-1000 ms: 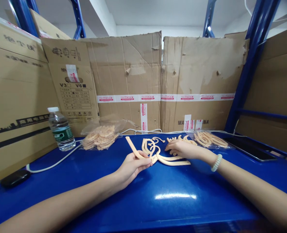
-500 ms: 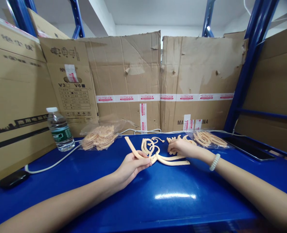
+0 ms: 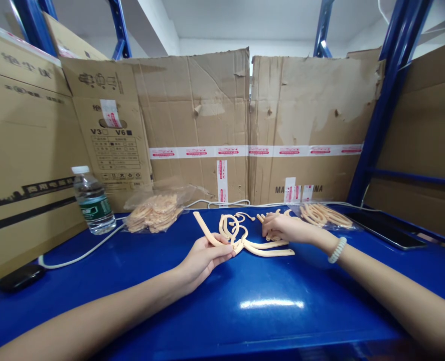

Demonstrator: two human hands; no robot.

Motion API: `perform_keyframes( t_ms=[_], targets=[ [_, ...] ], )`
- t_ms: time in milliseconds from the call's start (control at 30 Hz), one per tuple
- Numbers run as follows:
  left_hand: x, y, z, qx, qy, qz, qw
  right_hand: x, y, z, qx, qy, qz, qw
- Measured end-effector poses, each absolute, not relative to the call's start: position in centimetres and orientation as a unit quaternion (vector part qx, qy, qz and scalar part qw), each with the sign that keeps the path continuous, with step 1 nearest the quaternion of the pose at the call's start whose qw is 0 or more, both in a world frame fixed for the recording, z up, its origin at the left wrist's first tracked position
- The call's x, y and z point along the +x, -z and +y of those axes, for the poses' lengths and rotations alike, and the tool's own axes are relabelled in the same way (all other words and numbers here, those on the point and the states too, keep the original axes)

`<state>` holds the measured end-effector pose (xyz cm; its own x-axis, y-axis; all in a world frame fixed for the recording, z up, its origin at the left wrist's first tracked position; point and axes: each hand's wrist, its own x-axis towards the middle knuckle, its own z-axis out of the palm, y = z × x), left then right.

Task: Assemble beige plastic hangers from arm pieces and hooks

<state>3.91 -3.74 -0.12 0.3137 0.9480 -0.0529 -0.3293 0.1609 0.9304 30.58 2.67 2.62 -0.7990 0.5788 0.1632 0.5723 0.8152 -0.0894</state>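
Note:
My left hand (image 3: 210, 253) is closed, thumb and fingers pinching the lower joint of a cream-coloured assembly of curved pieces (image 3: 262, 249). Its loops rise above my fingers, one long straight arm leans up to the left, and two arms stretch right along the table. Over a pile of small curved cream pieces (image 3: 282, 214) at the back right is my right hand (image 3: 284, 227), its fingers bent down and drawn together. Whatever is between those fingertips is hidden. Thin curled pieces (image 3: 245, 216) lie just behind the assembly.
On the blue table (image 3: 222, 311) are a water bottle (image 3: 94, 203), a plastic bag of cream pieces (image 3: 154, 213), another bag (image 3: 325, 216) and a phone (image 3: 388, 231). A black object (image 3: 22, 278) lies at the left. Cardboard sheets (image 3: 195, 110) wall the back; a white cable (image 3: 83, 261) runs along it.
My right hand has shifted slightly to the right over the small curved pieces. My left hand and the assembly are practically still.

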Motion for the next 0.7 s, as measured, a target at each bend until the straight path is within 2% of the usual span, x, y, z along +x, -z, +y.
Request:
perform_keyframes(
  t_ms=[233, 300, 367, 433, 567, 633, 700],
  targets=[
    [4.0, 0.0, -3.9, 0.439, -0.475, 0.352, 0.677, 30.2, -2.5, 2.4, -0.318, 0.002, -0.944, 0.090],
    [3.9, 0.0, -3.8, 0.443, -0.472, 0.351, 0.677, 29.9, -2.4, 2.1, -0.325, 0.006, -0.938, 0.118],
    [3.9, 0.1, -3.8, 0.446, -0.472, 0.349, 0.676, 29.7, -2.5, 1.8, -0.353, -0.003, -0.915, 0.193],
    [3.9, 0.2, -3.8, 0.450, -0.471, 0.346, 0.675, 29.4, -2.7, 1.4, -0.396, -0.045, -0.865, 0.305],
    [3.8, 0.2, -3.9, 0.457, -0.468, 0.346, 0.673, 28.2, -3.3, -0.2, -0.389, -0.255, -0.716, 0.520],
    [3.8, 0.2, -3.9, 0.458, -0.468, 0.349, 0.670, 27.2, -3.5, -1.4, -0.345, -0.350, -0.652, 0.578],
    [3.9, 0.2, -4.0, 0.460, -0.468, 0.349, 0.669, 26.2, -3.6, -2.7, -0.316, -0.418, -0.607, 0.597]
  ],
)
